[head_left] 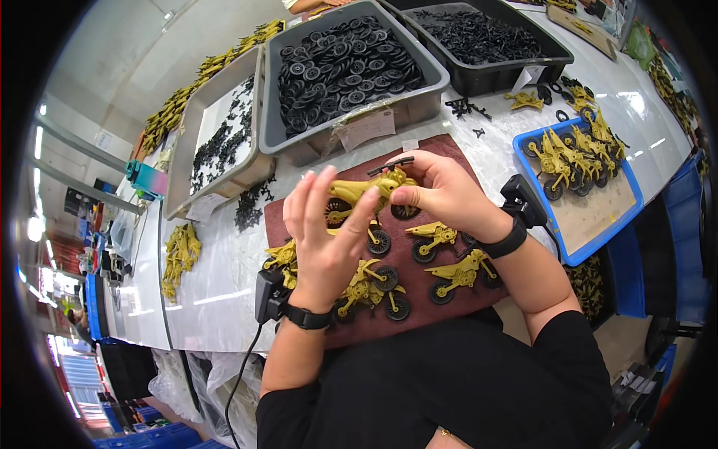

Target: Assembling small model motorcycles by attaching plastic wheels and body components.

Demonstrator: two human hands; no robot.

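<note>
Between my hands, above a dark red mat (479, 168), is a yellow toy motorcycle (355, 188) with black wheels and a black handlebar (391, 165). My right hand (449, 191) pinches its front end, thumb on the side and fingers by the handlebar. My left hand (321, 239) is at the rear, its thumb against the yellow body and its other fingers extended upward; part of the rear is hidden there. Below, several toy motorcycles lie on the mat, one of them (460, 273) at the right with its wheels attached.
Beyond the mat stand a grey bin of black wheels (267, 112), a tray of small black parts (173, 183) and a black bin (557, 63). A blue-rimmed tray (636, 196) at the right bears more toy motorcycles. Yellow parts (179, 254) lie at the left.
</note>
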